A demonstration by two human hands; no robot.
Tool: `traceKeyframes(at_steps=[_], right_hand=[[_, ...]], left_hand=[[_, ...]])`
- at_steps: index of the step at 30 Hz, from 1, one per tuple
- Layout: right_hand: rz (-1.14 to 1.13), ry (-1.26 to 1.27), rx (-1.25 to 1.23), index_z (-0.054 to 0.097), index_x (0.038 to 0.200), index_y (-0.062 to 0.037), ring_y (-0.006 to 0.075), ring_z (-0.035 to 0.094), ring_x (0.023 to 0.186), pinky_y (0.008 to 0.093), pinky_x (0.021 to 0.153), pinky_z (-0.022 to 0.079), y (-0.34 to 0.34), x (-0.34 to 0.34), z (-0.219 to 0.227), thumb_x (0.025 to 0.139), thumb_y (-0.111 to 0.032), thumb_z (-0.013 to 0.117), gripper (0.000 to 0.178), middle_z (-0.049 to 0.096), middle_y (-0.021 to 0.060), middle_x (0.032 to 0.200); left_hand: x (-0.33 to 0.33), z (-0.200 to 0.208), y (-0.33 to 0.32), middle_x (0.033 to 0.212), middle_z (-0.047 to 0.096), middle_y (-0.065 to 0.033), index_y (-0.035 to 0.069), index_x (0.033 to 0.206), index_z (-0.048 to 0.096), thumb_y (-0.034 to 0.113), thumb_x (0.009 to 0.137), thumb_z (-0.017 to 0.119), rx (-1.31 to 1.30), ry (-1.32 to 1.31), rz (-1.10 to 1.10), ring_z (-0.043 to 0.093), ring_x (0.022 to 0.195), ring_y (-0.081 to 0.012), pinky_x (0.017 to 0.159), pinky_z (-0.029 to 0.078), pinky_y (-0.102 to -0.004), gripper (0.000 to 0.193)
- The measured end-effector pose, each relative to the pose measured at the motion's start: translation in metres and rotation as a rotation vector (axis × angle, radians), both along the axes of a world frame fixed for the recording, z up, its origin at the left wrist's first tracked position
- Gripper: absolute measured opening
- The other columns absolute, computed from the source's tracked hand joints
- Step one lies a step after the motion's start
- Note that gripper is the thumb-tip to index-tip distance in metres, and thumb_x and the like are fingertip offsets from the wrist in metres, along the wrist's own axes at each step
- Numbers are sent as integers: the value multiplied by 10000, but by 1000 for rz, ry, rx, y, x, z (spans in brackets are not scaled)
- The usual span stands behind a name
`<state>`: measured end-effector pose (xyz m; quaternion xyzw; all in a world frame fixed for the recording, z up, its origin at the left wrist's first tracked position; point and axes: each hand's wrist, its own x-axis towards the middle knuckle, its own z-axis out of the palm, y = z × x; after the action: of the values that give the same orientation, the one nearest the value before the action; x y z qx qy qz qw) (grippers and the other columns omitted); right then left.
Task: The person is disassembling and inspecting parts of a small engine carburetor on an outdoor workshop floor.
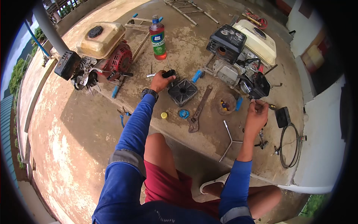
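My left hand (161, 81), wearing a black wristwatch (150, 94), is closed round a small black part (169, 73) whose kind I cannot make out. Just below it lies a square black air filter housing (182, 92) with a round central hole. A bottle of red liquid (158, 39) with a blue cap stands beyond this hand. My right hand (257, 114) has its fingertips pinched together beside the black box at the near side of the right engine (231, 69). What they hold, if anything, is hidden. A yellow-and-black handle (273, 107) shows beside its fingers.
A red engine (119, 61) with a cream tank stands left. Before me lie an adjustable wrench (200, 110), a yellow cap (164, 115), a blue cap (184, 114), a clear bowl (225, 103), a Y-shaped wrench (230, 141) and pliers (122, 116). A coiled black cable (285, 153) lies right.
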<state>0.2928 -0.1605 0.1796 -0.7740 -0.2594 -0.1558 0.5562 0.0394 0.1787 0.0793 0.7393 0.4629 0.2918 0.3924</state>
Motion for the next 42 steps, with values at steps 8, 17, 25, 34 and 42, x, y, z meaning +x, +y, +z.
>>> traceKeyframes(at_steps=[8, 17, 25, 34, 42], right_hand=[[-9, -65, -36, 648, 1021, -11, 206, 702, 735, 348, 705, 545, -5, -2, 5, 933, -124, 746, 174, 729, 109, 850], [40, -3, 53, 620, 1042, 6, 117, 659, 740, 280, 643, 563, 2, 0, -3, 992, -145, 713, 184, 688, 65, 855], [140, 225, 269, 644, 1037, 12, 106, 654, 769, 257, 626, 560, 3, -4, -3, 1020, -115, 690, 135, 687, 80, 890], [65, 603, 593, 635, 1135, -19, 151, 684, 924, 336, 766, 606, 7, -11, 7, 955, -28, 737, 207, 687, 64, 1011], [188, 722, 747, 624, 1078, -33, 137, 662, 883, 339, 711, 612, 11, -26, 12, 981, -78, 728, 149, 664, 48, 967]], left_hand=[[-45, -21, -53, 1376, 556, -242, -33, 1463, 445, 159, 770, 853, 331, -97, 55, 575, 1273, -401, 1049, 494, -424, 827], [-80, -90, -101, 1377, 520, -250, 4, 1378, 422, -44, 881, 681, 644, -8, 139, 561, 1248, -457, 1043, 492, -471, 562], [-77, -96, -104, 1390, 497, -261, -7, 1408, 410, 45, 977, 604, 546, -28, 156, 568, 1231, -456, 969, 543, -475, 476], [-70, -98, -102, 1396, 492, -257, 11, 1476, 381, 119, 1012, 568, 500, -10, 150, 578, 1190, -484, 948, 555, -492, 511], [-79, -98, -101, 1400, 486, -267, -2, 1474, 391, 92, 1015, 544, 463, 57, 151, 559, 1230, -493, 958, 526, -504, 492]])
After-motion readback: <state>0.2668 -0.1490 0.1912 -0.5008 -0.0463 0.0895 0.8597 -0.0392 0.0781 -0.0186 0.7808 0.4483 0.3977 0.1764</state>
